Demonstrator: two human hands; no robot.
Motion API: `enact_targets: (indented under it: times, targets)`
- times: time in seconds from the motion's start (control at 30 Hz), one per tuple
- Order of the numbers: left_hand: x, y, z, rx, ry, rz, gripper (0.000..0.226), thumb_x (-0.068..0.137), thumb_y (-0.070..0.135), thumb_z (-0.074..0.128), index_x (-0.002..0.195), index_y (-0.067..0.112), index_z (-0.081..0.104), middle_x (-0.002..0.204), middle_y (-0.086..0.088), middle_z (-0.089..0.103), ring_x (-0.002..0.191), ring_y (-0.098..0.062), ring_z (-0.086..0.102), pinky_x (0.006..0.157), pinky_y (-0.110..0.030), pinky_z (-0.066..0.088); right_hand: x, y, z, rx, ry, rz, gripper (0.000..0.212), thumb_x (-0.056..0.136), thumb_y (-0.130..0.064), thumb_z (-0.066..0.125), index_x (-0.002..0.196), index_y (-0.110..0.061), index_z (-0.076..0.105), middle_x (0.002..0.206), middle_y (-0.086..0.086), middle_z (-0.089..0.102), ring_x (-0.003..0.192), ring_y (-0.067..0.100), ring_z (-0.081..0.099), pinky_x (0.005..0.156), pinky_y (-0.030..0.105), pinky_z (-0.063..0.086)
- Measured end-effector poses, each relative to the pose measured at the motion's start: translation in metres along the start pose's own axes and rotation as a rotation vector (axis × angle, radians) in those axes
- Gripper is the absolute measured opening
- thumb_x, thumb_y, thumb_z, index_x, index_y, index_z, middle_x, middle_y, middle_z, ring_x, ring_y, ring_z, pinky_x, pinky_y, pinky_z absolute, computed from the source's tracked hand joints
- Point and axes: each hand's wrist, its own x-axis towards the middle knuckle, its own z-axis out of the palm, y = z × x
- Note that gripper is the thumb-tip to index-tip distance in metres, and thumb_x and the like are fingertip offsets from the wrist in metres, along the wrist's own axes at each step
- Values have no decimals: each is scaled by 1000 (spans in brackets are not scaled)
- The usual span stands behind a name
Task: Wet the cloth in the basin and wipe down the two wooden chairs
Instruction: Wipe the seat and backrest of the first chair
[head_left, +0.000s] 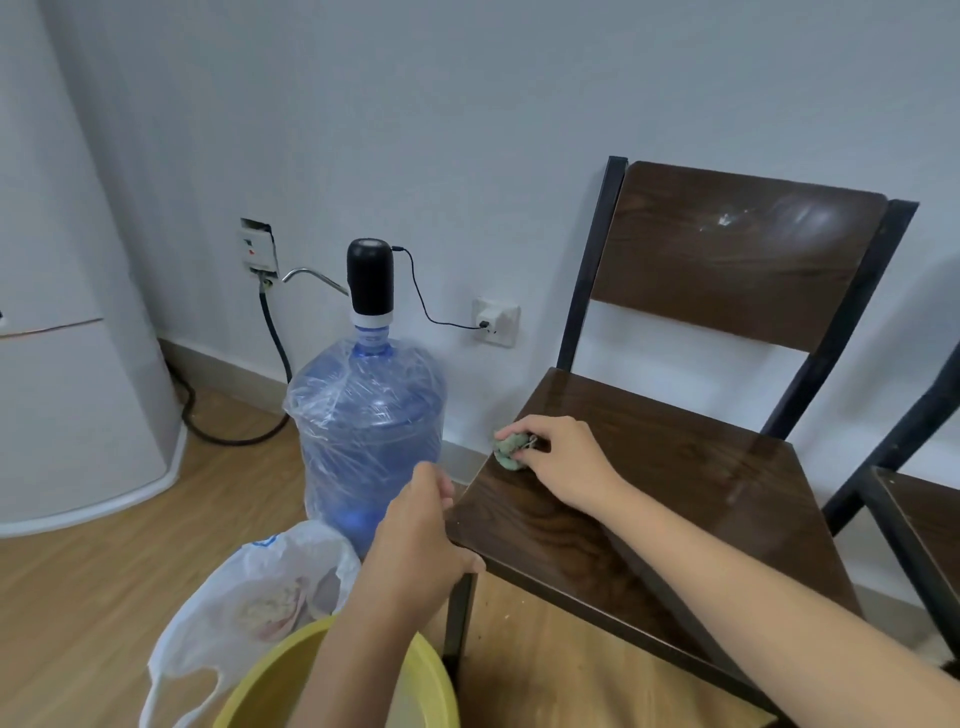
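Note:
A dark wooden chair (691, 467) with a black metal frame stands against the wall, its seat shiny and wet-looking. My right hand (561, 462) presses a bunched green cloth (509, 448) onto the seat's left edge. My left hand (415, 540) grips the seat's front left corner, thumb under the edge. A second wooden chair (924, 514) shows only partly at the right edge of the view. The yellow basin (260, 686) sits on the floor at the bottom, partly hidden by my left forearm.
A blue water jug (366, 431) wrapped in plastic, with a black pump on top, stands left of the chair. A white plastic bag (249, 597) lies beside the basin. A white fridge (67, 364) fills the left side. Cables run to wall sockets (496, 319).

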Motion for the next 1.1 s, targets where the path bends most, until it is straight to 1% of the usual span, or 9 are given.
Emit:
enact_targets:
  times: [0.2,0.37,0.43,0.53,0.7,0.83,0.93,1.0,1.1]
  targets:
    - [4,-10,-10,-24,-62,67,63,73,5,89,101,41,45,102,11,62,89,-15,72,81,-39,64,-72,-14,-13,43,-175,-52,35,94,-6,68,109,-35,79,120,-18,74,113,-3,65,98,14,49]
    - [4,-21,-17,-48,-67,92,58,81,-8,77,104,38,50,111,5,67,86,-10,75,78,-32,65,-119,-25,-39,93,-358,-82,39,90,4,66,102,-31,81,110,-16,78,106,-2,70,91,22,58]
    - [2,-27,-24,-50,-70,67,57,83,-9,72,110,36,51,112,6,66,88,-12,75,76,-30,64,-105,-34,-40,111,-284,-48,38,91,1,67,100,-34,81,106,-15,78,104,0,70,85,17,58]
    - [3,-37,-32,-19,-43,48,57,84,-10,67,117,34,51,112,7,64,92,-13,74,76,-34,65,-63,-45,-13,88,-19,-29,37,92,-2,66,104,-34,80,110,-14,75,103,-1,65,80,6,45]
    - [10,-46,-33,-21,-16,82,60,84,-4,74,121,37,52,114,12,65,107,-7,65,78,-25,57,-59,-51,25,37,-182,-156,45,87,7,57,104,-27,80,105,-9,75,98,2,65,83,8,45]
    - [18,-48,-25,-38,34,118,58,81,-6,74,117,36,59,111,14,68,108,0,63,80,-21,51,-99,-34,-8,-35,-356,-213,53,78,5,50,103,-34,76,109,-3,73,103,13,65,94,35,52]
    - [26,-39,-7,-4,97,166,60,83,-17,61,105,38,62,109,15,69,108,-3,64,77,-17,48,-129,-13,-61,47,-453,-126,52,81,10,51,102,-28,80,111,-6,77,106,15,69,95,40,55]
    - [31,-25,6,13,118,215,58,85,-18,60,102,37,65,108,17,70,109,-1,63,80,-16,46,-135,15,-105,105,-343,0,48,85,10,57,100,-28,82,109,-13,79,106,9,71,96,38,57]
    - [34,2,21,21,122,289,51,86,-10,71,101,39,67,107,18,71,107,0,64,85,-20,49,-113,83,-165,54,98,209,38,92,0,68,99,-35,81,108,-17,77,110,5,68,96,25,55]
